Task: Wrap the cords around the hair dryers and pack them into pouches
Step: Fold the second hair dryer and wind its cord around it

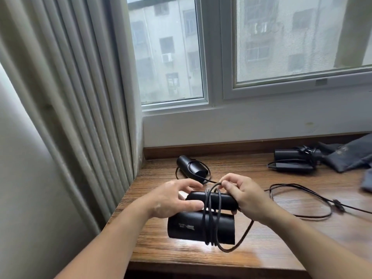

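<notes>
Now the left hand [171,200] grips the hair dryer [181,237], the right hand [246,196] pinches its cord [242,234]; white barrel print [187,226] unreadable.

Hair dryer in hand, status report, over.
Left hand holds hair dryer. Right hand pinches cord, several turns wrapped, tail loose on table. Pouch lies back right, nothing in the way.

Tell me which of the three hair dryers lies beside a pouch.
The far-right hair dryer, beside the pouch. The one near the curtain lies alone; the third hair dryer is in the left hand and right hand.
</notes>
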Action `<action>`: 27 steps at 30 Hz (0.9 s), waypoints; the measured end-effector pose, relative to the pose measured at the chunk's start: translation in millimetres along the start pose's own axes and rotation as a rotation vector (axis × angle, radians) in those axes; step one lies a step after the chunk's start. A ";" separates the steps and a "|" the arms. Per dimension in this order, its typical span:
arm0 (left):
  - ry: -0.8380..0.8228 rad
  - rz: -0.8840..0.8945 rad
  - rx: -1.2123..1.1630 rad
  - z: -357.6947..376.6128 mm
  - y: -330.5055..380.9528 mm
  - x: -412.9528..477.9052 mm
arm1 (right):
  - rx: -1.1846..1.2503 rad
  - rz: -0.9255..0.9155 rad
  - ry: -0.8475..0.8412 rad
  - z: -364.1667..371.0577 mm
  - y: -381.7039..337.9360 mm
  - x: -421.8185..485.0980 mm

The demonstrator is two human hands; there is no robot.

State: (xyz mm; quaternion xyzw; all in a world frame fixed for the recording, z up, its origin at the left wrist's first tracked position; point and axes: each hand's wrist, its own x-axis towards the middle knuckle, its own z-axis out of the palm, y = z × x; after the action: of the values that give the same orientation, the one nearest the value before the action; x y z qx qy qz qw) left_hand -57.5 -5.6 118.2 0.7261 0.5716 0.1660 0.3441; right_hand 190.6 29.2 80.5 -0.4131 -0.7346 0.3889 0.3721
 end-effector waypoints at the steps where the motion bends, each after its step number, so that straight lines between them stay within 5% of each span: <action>1: -0.016 0.006 0.076 3.5 -1.4 3.5 | -0.050 -0.015 -0.015 1.3 0.0 1.1; 14: 0.122 0.061 0.008 53.4 -28.7 11.0 | -0.196 -0.026 -0.141 -0.9 2.0 7.3; 19: 0.105 0.159 -0.013 55.0 -32.8 5.9 | 0.012 0.078 -0.382 -21.6 -9.5 12.9; 23: 0.175 0.217 -0.110 57.4 -34.7 4.8 | 0.122 0.067 -0.300 -24.9 -4.7 13.3; 27: 0.233 0.248 -0.120 57.5 -33.2 2.5 | 0.480 0.199 -0.320 -19.8 4.3 6.2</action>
State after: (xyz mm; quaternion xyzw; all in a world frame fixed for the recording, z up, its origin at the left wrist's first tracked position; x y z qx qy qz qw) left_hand -44.0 -17.4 54.2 0.7449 0.5029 0.3241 0.2952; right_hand 206.7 41.5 86.5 -0.3168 -0.6269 0.6461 0.2986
